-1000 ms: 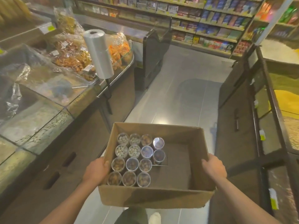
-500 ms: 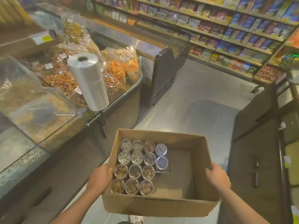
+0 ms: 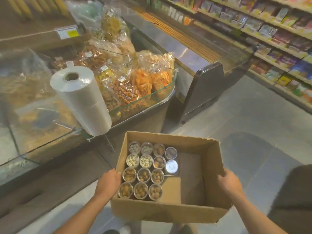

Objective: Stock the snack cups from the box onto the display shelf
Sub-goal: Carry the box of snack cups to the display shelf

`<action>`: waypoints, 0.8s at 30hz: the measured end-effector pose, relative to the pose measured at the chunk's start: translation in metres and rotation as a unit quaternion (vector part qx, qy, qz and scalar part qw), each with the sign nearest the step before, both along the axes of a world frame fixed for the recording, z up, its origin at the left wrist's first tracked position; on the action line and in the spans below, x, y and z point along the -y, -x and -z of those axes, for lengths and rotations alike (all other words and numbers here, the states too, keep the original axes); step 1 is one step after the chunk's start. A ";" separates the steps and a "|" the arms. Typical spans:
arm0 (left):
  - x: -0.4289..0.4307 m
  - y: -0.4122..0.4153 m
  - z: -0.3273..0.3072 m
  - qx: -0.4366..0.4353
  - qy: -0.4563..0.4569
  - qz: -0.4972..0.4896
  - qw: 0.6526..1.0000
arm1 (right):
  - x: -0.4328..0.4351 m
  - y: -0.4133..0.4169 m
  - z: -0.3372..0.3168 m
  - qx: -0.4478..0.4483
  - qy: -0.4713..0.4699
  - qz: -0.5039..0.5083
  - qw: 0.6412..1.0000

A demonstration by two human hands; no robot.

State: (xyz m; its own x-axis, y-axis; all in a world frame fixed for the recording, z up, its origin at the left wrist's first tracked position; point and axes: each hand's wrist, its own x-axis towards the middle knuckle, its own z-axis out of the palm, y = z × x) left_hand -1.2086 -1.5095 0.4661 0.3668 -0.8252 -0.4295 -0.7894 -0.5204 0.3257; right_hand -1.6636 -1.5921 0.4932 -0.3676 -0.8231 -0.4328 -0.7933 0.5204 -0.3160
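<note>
You hold the cardboard box (image 3: 168, 211) in front of you with both hands, above the grey tiled floor (image 3: 236, 115). Your left hand (image 3: 108, 184) grasps the left wall of the box, with the thumb lying along the top edge. The other fingers are hidden behind the cardboard. Your right hand (image 3: 229, 184) grasps the right wall, and its fingers curl over the rim there. The box is open at the top and it is tilted a little, with the left side higher.

The snack cups (image 3: 143, 174) stand upright inside the box, in its left half, and they touch each other. They make three columns of four, and two more cups stand beside them at the far end. The cups have clear lids, and you can see nuts of light and brown colours through them. One of the two extra cups reflects the light, so I cannot tell what is in it.

To the left there is a glass counter (image 3: 33, 125). A white roll of plastic bags (image 3: 82, 102) stands on a post at its near edge, just beyond the far left corner of the box. Behind the roll, clear bags of fried snacks (image 3: 135, 81) are piled on the counter. Far to the right, long shelves (image 3: 270, 39) carry many coloured packets. A dark cabinet (image 3: 295, 200) stands near on the right.
</note>
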 end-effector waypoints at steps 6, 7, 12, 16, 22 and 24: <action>0.037 0.083 0.011 0.004 -0.039 -0.115 0.993 | 0.138 0.033 0.010 0.001 -0.038 -0.114 0.993; 0.042 0.096 0.012 0.002 -0.043 -0.132 0.990 | 0.159 0.036 0.013 0.001 -0.044 -0.131 0.990; 0.062 0.142 0.042 -0.029 -0.040 -0.224 0.973 | 0.242 0.039 0.039 -0.017 -0.068 -0.209 0.975; 0.081 0.159 0.082 -0.038 -0.042 -0.268 0.962 | 0.288 0.031 0.087 -0.021 -0.073 -0.239 0.968; 0.103 0.160 0.169 -0.048 -0.041 -0.316 0.946 | 0.331 0.010 0.201 -0.020 -0.052 -0.269 0.961; 0.110 0.159 0.205 -0.042 -0.050 -0.327 0.943 | 0.341 0.004 0.244 -0.014 -0.051 -0.273 0.961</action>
